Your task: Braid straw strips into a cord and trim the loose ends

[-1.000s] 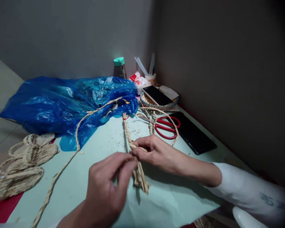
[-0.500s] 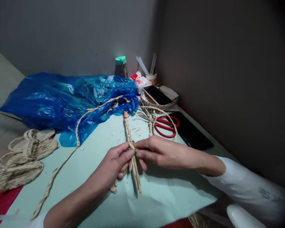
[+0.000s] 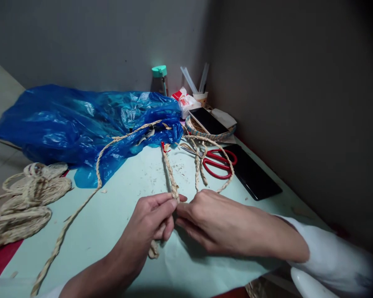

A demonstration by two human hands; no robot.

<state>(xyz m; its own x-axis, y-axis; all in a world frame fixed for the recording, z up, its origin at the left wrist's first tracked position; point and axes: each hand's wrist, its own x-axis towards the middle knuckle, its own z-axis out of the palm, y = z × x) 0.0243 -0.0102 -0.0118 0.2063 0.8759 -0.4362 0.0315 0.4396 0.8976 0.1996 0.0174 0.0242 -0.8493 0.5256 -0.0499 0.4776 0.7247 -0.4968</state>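
The left hand (image 3: 153, 219) pinches the straw braid (image 3: 168, 169) between thumb and forefinger. The right hand (image 3: 216, 221) has swung in closer, back upward and fingers curled under, hiding the loose strands that hung below, so work seems centred at the braid's lower end; its hold I cannot tell. Beyond, the braid runs over the pale green sheet (image 3: 136, 178) to a red tie (image 3: 164, 148), near the blue plastic bag (image 3: 81, 118).

Beyond the right grip (image 3: 205, 217): scissors (image 3: 217, 160), then phone (image 3: 209, 121) on basket (image 3: 205, 134). Left of the left grip (image 3: 153, 219): coiled cord (image 3: 39, 191).
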